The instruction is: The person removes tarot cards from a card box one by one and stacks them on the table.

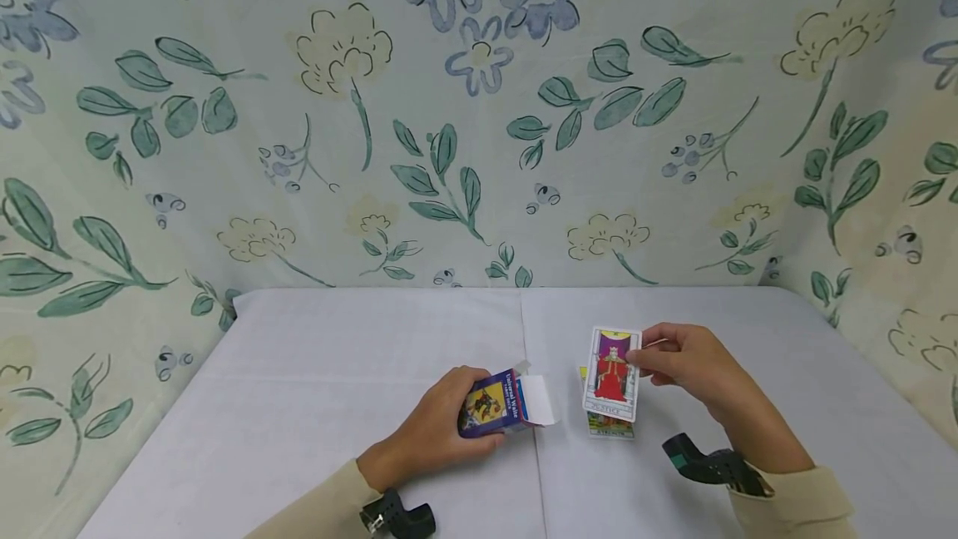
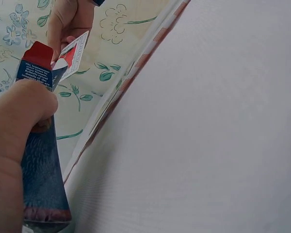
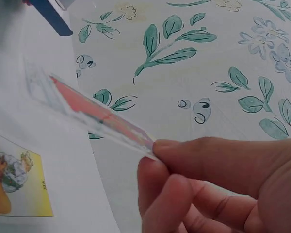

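Note:
My left hand grips a dark blue and purple card box with a yellow picture and "Universal Waite" printed on it. The box's white flap stands open toward the right. Between thumb and fingers, my right hand pinches a tarot card by its right edge; it shows a red-robed figure and the word "Justice". Below that card another tarot card lies face up on the table, mostly covered in the head view. The right wrist view shows the lying card's yellow picture, apart from the held one.
A white cloth covers the table. Behind it and at both sides hangs a floral fabric. Dark wrist cameras sit at the left cuff and the right cuff.

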Demonstrator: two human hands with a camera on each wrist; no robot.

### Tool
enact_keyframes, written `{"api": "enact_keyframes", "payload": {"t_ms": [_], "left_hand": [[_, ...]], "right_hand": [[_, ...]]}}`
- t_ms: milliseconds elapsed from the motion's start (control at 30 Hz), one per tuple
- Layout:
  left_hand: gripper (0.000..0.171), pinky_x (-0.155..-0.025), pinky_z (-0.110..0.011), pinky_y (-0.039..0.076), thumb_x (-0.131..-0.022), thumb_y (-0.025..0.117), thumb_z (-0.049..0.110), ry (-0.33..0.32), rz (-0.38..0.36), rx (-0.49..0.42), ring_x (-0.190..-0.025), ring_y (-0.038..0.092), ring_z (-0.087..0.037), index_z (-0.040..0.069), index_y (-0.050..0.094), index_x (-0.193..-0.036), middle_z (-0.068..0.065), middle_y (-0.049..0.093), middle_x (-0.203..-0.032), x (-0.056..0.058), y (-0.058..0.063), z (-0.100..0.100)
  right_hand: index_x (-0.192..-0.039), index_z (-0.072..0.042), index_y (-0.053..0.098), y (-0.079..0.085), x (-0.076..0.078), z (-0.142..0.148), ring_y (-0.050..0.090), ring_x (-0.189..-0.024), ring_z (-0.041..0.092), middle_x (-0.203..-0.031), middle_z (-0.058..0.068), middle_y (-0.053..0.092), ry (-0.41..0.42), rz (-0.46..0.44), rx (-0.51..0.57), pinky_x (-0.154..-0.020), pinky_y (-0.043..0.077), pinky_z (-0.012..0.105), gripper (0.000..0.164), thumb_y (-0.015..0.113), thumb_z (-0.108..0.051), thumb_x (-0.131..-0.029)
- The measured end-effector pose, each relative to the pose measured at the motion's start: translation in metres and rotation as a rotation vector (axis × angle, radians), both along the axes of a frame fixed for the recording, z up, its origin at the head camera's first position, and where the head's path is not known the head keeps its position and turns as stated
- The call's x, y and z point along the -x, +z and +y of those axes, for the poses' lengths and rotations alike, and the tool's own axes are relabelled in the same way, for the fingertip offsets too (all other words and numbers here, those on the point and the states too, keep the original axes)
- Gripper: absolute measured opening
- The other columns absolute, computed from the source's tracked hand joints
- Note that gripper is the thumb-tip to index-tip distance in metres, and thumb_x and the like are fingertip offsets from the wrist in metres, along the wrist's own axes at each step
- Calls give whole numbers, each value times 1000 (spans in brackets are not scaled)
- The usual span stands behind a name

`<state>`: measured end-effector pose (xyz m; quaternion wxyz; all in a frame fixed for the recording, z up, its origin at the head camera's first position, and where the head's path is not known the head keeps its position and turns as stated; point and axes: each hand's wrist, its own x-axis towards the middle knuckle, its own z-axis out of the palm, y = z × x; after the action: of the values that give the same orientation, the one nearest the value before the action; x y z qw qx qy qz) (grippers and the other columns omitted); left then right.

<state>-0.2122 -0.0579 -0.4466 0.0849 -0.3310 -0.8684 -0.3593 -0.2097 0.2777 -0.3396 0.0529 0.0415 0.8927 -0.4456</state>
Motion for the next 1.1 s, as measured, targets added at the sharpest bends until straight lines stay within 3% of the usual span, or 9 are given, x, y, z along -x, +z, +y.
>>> {"api": "enact_keyframes", "payload": {"t_ms": [267,567,1100], "left_hand": [[72,-83,-25,47,-77,75,52,14,-5,4,-97,48,-3,18,45,-133,11,53,-114,0,0,0],[72,-81,-24,46,-77,73,54,-13,8,-5,-95,48,-3,18,45,-133,11,52,-113,2,0,-1],[73,-81,-24,46,-78,72,56,-22,0,-5,-96,48,-3,18,45,-133,11,52,-115,3,0,-2]], "right_hand": [[-111,3,58,-10,6,2,62,-78,25,-84,7,68,-30,-47,17,-68,53,28,46,74,-31,-85],[-110,5,58,-24,13,7,61,-74,23,-81,8,65,-4,-118,61,-68,54,29,44,74,-28,-85],[-112,5,57,-43,20,12,63,-70,21,-86,11,65,-30,-125,89,-67,54,28,50,77,-30,-82]]}}
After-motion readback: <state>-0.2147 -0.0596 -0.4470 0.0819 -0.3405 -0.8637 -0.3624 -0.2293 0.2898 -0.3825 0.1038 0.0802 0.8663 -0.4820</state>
